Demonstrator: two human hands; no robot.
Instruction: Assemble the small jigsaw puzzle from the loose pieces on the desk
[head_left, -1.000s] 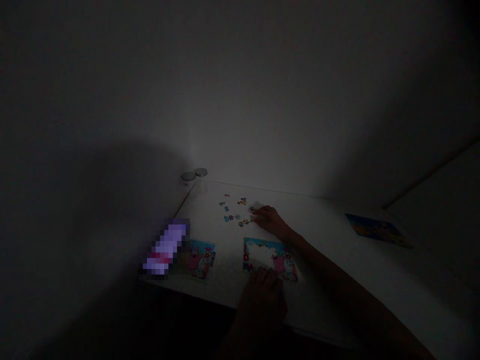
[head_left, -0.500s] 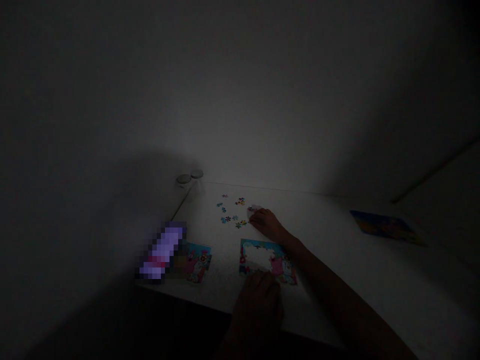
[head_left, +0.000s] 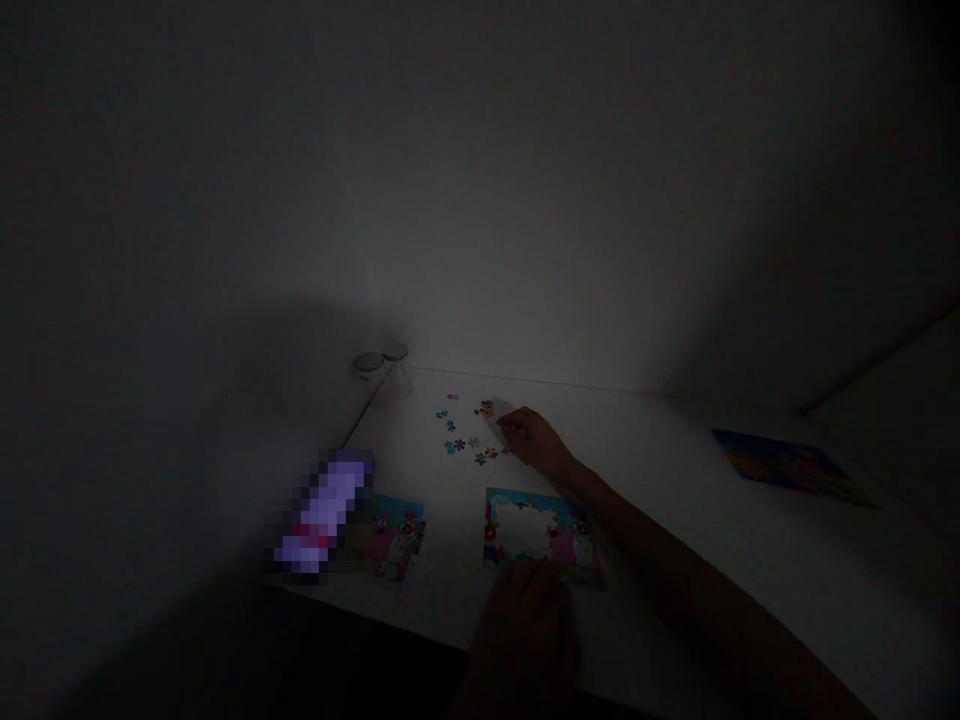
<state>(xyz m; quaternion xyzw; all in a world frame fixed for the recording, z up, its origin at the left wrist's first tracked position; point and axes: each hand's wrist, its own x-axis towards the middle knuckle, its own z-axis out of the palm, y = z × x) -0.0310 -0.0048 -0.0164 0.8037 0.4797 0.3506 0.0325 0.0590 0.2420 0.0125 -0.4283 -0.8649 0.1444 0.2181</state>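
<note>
A partly assembled jigsaw puzzle [head_left: 577, 545] with a blue and pink cartoon picture lies on the white table, a bare gap in its middle left. My left hand [head_left: 529, 615] rests on its near edge, fingers laid down loosely; the dim light blurs them. Beyond the puzzle, my right hand [head_left: 532, 438] is raised slightly with its fingertips pinched together. A small puzzle piece seems to be in that pinch, mostly hidden. Several loose puzzle pieces [head_left: 459, 444] are scattered to the left of my right hand, and one peeks out below it.
Left of the puzzle lies a matching picture sheet [head_left: 397, 540], partly covered by a lit, pixelated phone-like screen [head_left: 322, 515]. Two clear containers with round lids [head_left: 368, 362] stand at the back left corner. A dark blue picture board [head_left: 795, 468] lies far right.
My right hand has lifted a little and its fingers have pinched together. The piece that lay by its fingertips no longer shows on the table. My left hand remains at the puzzle's edge.
</note>
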